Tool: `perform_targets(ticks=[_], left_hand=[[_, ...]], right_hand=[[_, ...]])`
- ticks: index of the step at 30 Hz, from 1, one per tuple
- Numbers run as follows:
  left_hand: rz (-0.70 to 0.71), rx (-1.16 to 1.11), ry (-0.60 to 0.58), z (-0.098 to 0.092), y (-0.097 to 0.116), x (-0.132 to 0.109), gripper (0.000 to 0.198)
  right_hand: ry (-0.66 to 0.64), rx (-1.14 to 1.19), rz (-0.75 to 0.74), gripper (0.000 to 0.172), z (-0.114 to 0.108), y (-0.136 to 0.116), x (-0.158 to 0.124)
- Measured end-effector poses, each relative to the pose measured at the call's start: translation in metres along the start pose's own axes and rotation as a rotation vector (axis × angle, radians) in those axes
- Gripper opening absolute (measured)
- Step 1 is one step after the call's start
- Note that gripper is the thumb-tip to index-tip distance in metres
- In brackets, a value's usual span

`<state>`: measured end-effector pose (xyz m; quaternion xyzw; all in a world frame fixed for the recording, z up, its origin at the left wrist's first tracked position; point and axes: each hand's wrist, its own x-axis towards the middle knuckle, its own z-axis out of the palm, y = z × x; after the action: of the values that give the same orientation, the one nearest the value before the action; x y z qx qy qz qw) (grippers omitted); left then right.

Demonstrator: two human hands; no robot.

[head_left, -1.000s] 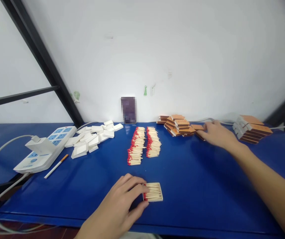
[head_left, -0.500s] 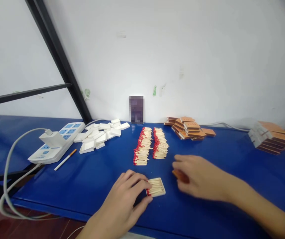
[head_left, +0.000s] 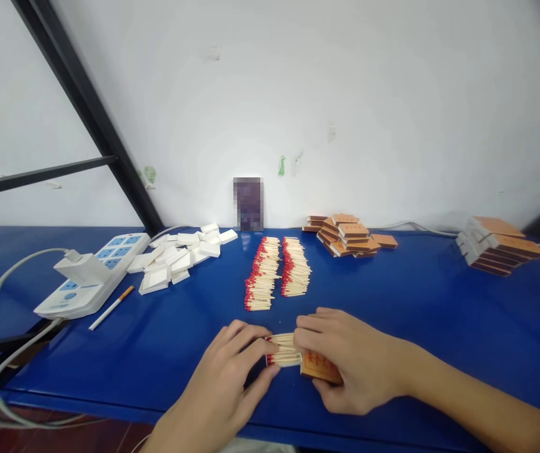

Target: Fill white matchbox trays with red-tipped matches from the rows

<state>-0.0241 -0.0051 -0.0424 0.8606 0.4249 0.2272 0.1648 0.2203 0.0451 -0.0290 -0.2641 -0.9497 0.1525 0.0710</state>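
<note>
My left hand (head_left: 226, 377) pinches a white inner tray full of red-tipped matches (head_left: 283, 351) at the table's front edge. My right hand (head_left: 352, 358) grips an orange matchbox sleeve (head_left: 319, 368), its open end pressed against the tray's right end. Two rows of loose matches (head_left: 274, 274) lie on the blue table (head_left: 415, 308) just beyond my hands.
A heap of white empty trays (head_left: 180, 255) lies at the back left, beside a white power strip (head_left: 91, 277) with a plug and grey cable, and a cigarette (head_left: 110, 307). Orange sleeves (head_left: 347, 234) are stacked at the back centre, a second pile of matchboxes (head_left: 498, 245) at far right.
My right hand reached to the orange stack, came back with a sleeve and now holds it against the filled tray. My left hand has stayed on the tray.
</note>
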Motion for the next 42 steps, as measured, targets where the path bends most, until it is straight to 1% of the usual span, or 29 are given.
perform_targets(ticks=[5, 11, 13, 17, 21, 24, 26, 33, 39, 42], left_hand=[[0.024, -0.022, -0.044, 0.0, -0.001, -0.001, 0.016], [0.019, -0.023, -0.067, -0.001, -0.001, 0.0, 0.018], [0.024, -0.02, -0.073, -0.003, 0.001, -0.001, 0.023], [0.04, 0.026, -0.081, -0.005, 0.001, -0.003, 0.039], [0.026, 0.036, -0.081, -0.003, -0.001, -0.005, 0.047], [0.006, 0.022, -0.059, -0.001, -0.003, -0.006, 0.052], [0.004, 0.016, -0.043, -0.001, -0.004, -0.007, 0.052], [0.011, 0.004, -0.049, -0.004, -0.003, -0.007, 0.048], [0.008, -0.049, -0.129, -0.007, 0.003, 0.001, 0.039], [0.011, -0.063, -0.13, -0.008, 0.004, 0.002, 0.04]], right_hand=[[0.067, 0.001, 0.006, 0.023, -0.001, 0.004, -0.001], [0.078, 0.014, -0.007, 0.024, -0.002, 0.006, -0.002], [0.087, 0.026, -0.019, 0.024, -0.001, 0.005, -0.001], [0.108, 0.022, -0.049, 0.023, 0.001, 0.002, 0.0], [0.122, 0.03, -0.053, 0.024, 0.003, 0.002, 0.0], [0.112, 0.039, -0.062, 0.023, 0.005, 0.001, 0.001], [0.108, 0.042, -0.07, 0.02, 0.006, 0.001, 0.001], [0.151, 0.06, -0.091, 0.017, 0.005, 0.001, 0.001], [0.132, 0.119, -0.099, 0.009, 0.005, -0.003, 0.0], [0.117, 0.13, -0.103, 0.008, 0.007, -0.005, 0.0]])
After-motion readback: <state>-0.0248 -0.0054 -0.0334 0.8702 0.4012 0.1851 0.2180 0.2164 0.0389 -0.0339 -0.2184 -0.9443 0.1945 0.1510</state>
